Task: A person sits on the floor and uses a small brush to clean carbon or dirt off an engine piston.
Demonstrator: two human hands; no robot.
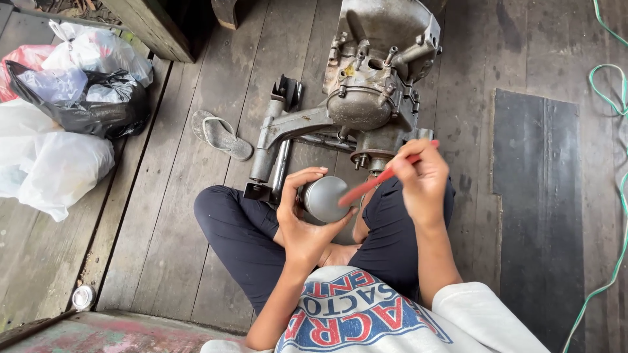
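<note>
The person sits cross-legged on a grey plank floor [196,98], viewed from above.

Left hand [302,219]: closed around a grey metal cylinder [325,198], fingers curled over its top edge and thumb along its lower side. The cylinder is held above the lap, between the knees, its smooth rounded face turned toward the right hand. It looks like a piston, though the view does not settle this.

Right hand [422,183]: closed in a pinch on a slim red tool [376,183], gripped near its upper end. The tool slants down and to the left, and its lower tip meets the cylinder's face. Whether the tip carries bristles or a blade cannot be told.

Directly ahead of the knees, a large grey engine casing [376,72] rests on the floor, with studs and bolts standing out of its upper surface. A grey bracket with tube legs [278,140] extends from its left side, and the lower end of the bracket lies just beside the person's left knee.

A grey sandal [221,135] lies on the boards just left of the bracket. Further left, well apart from the hands, white and black plastic bags [65,124] are heaped together. A dark flat panel [536,196] lies on the floor to the right, and a green cord [618,189] trails along the right edge. A small round tin [83,297] sits at the lower left.
</note>
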